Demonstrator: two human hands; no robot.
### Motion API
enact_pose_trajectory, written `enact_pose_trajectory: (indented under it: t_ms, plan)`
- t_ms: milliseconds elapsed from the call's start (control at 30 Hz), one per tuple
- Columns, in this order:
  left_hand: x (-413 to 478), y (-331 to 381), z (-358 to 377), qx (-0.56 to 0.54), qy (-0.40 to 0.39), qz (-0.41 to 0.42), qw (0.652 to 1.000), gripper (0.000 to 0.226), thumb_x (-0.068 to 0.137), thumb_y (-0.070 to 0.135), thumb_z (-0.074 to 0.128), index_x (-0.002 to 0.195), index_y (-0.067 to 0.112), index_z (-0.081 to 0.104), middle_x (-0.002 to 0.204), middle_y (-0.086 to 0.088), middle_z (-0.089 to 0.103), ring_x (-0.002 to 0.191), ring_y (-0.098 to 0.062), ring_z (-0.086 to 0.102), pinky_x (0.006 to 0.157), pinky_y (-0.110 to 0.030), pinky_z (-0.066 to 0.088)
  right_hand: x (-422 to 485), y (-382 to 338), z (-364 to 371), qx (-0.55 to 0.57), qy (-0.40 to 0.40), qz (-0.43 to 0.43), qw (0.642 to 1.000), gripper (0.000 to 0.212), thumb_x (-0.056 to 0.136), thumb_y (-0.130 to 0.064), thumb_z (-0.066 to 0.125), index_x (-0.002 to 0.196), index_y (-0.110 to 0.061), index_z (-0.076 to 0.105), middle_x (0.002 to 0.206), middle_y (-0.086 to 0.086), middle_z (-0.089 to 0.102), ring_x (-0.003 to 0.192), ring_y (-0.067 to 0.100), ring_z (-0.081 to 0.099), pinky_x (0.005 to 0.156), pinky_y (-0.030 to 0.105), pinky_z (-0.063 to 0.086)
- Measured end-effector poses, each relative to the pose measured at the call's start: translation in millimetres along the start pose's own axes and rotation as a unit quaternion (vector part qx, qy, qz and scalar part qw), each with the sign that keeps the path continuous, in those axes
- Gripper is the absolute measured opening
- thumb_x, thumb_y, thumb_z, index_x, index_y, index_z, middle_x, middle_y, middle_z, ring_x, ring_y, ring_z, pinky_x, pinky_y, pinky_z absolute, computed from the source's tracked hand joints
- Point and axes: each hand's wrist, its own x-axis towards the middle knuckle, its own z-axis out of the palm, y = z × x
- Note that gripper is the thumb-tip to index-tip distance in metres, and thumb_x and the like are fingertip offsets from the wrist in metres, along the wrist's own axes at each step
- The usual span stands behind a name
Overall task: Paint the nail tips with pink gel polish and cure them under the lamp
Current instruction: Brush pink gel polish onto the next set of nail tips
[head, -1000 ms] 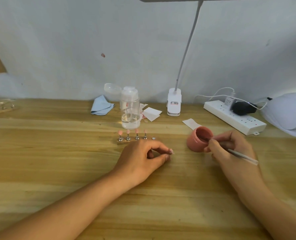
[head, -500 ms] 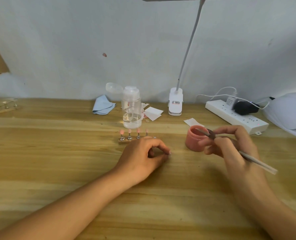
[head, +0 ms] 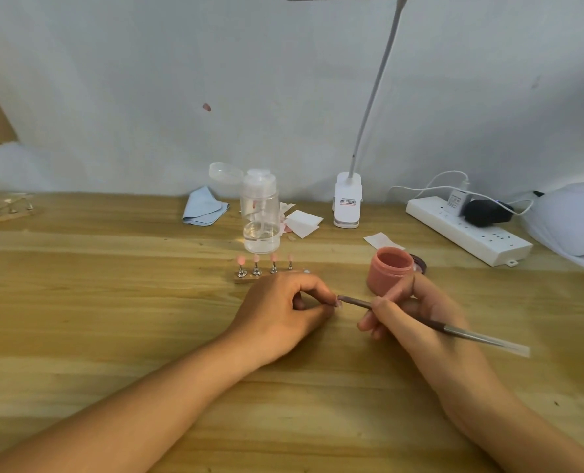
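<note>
- White curing lamp (head: 570, 223) sat at far right, power strip (head: 467, 230) just beside it.
- Wooden table (head: 113, 319), plain white wall (head: 147, 80).
- Clear bottle (head: 260, 213) was part-full of clear liquid; open pink jar (head: 389, 269) held pink gel.
- Stand (head: 246, 277) carried four pink tips, just behind the left hand (head: 276, 315).
- Left hand pinched a nail tip (head: 338, 303); right hand (head: 416, 315) gripped the brush (head: 430, 322), bristles at that tip.

Bottle (head: 260, 213) stands directly behind nail-tip stand (head: 246, 278); jar (head: 389, 269) sits to the stand's right. Power strip (head: 467, 230) lies behind the jar, with curing lamp (head: 570, 223) at far right.
</note>
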Motion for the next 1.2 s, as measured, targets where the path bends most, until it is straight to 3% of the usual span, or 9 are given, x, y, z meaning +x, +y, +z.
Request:
enact_pose_trajectory:
  t_ms: [133,267,433,700,833,933,1067,1200]
  plan:
    - [0,1,0,-0.001,0.004,-0.001,1.000,0.025,0.080,0.018,0.078,0.070,0.039,0.069,0.062,0.022,0.060,0.059,-0.005,0.044,0.057,-0.019,0.034,-1,-1,0,-0.007,0.003,0.005,1.000,0.014,0.090,0.001,0.061,0.083,0.006,0.050,0.068,0.011,0.073,0.058,0.010,0.062,0.059,0.014,0.049]
    - [0,1,0,-0.002,0.002,-0.006,1.000,0.019,0.081,0.018,0.078,0.074,0.035,0.072,0.066,0.020,0.063,0.059,-0.005,0.043,0.059,-0.023,0.036,-1,-1,1,-0.012,0.004,0.004,1.000,0.014,0.090,0.003,0.060,0.082,0.006,0.049,0.066,0.011,0.072,0.056,0.009,0.061,0.058,0.014,0.049]
    - [0,0,0,0.007,-0.001,-0.007,1.000,0.015,0.081,0.018,0.077,0.078,0.033,0.075,0.067,0.033,0.058,0.061,-0.005,0.044,0.056,-0.015,0.032,0,-1,2,-0.011,0.012,0.002,1.000,0.016,0.089,0.004,0.059,0.077,0.000,0.048,0.063,0.010,0.070,0.054,0.007,0.060,0.056,0.014,0.047]
    - [-1,0,1,-0.002,0.001,0.000,1.000,0.012,0.081,0.018,0.077,0.080,0.030,0.076,0.073,0.014,0.067,0.058,-0.005,0.043,0.059,-0.022,0.036,1,1,1,-0.017,0.022,0.000,1.000,0.015,0.087,0.006,0.057,0.078,0.000,0.047,0.060,0.010,0.068,0.054,0.008,0.058,0.056,0.015,0.045]
    - [0,0,-1,0.008,-0.015,0.002,1.000,0.017,0.083,0.017,0.075,0.077,0.033,0.072,0.057,0.032,0.057,0.053,-0.002,0.042,0.054,-0.013,0.032,-1,-3,1,0.039,0.078,-0.073,0.994,0.008,0.092,0.004,0.057,0.087,0.000,0.052,0.061,0.007,0.065,0.058,0.011,0.060,0.059,0.018,0.050]
    - [0,-1,-1,0.006,-0.020,0.005,1.000,0.015,0.083,0.014,0.073,0.081,0.029,0.073,0.065,0.036,0.060,0.050,-0.002,0.041,0.054,-0.013,0.033,2,-11,-6,0.041,0.134,-0.117,0.983,0.004,0.092,-0.001,0.059,0.090,-0.003,0.056,0.072,0.001,0.072,0.065,0.005,0.066,0.065,0.017,0.053]
    - [0,-1,0,-0.017,-0.019,0.001,1.000,0.014,0.083,0.016,0.074,0.091,0.028,0.073,0.085,0.020,0.072,0.054,-0.003,0.040,0.057,-0.016,0.033,15,-7,-21,0.013,0.184,-0.039,0.982,0.011,0.091,0.004,0.054,0.091,-0.006,0.058,0.069,0.002,0.073,0.060,0.010,0.060,0.062,0.020,0.053]
    - [-1,0,0,-0.022,-0.016,-0.003,1.000,0.012,0.083,0.017,0.076,0.086,0.028,0.074,0.081,0.022,0.070,0.056,-0.004,0.040,0.058,-0.019,0.033,20,-2,-26,-0.019,0.203,-0.003,0.979,0.013,0.090,0.001,0.053,0.084,-0.009,0.057,0.066,0.002,0.073,0.054,0.003,0.057,0.064,0.024,0.052]
